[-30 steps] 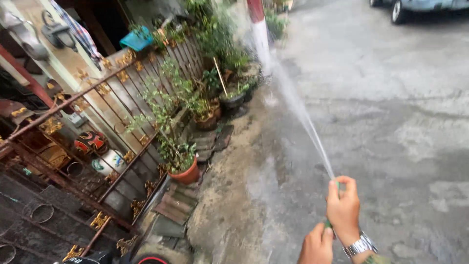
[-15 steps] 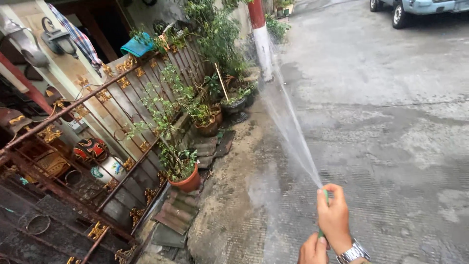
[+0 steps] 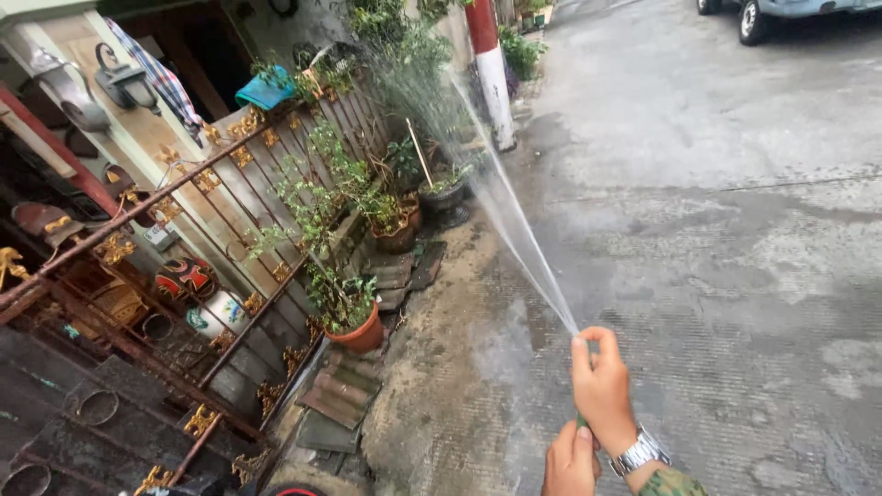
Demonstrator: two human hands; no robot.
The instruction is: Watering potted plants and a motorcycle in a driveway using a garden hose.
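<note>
The work in hand is watering: a fan of water (image 3: 514, 220) shoots from the hose end up and leftward onto the tall plants (image 3: 404, 64) by the red-and-white post (image 3: 491, 73), falling short of none of the far pots but passing over the near ones. By my judgement the spraying is mid-course, and the next move calls for swinging the jet lower and further left, toward the black pot (image 3: 441, 195) and the clay pot (image 3: 360, 332) beside the rusty fence (image 3: 230, 193), while keeping the squeeze on the mouth of the hose so the stream stays thin and reaches.

The wet street (image 3: 717, 230) fills the right side; a car (image 3: 799, 11) stands far off at the top.

The right hand (image 3: 604, 388), wearing a metal watch (image 3: 640, 452), is closed round the green hose (image 3: 581, 421) near its tip, thumb pressed over the opening, arm stretched forward. The left hand (image 3: 570, 461) grips the same hose just below, fingers curled shut, at the bottom edge of view
</note>
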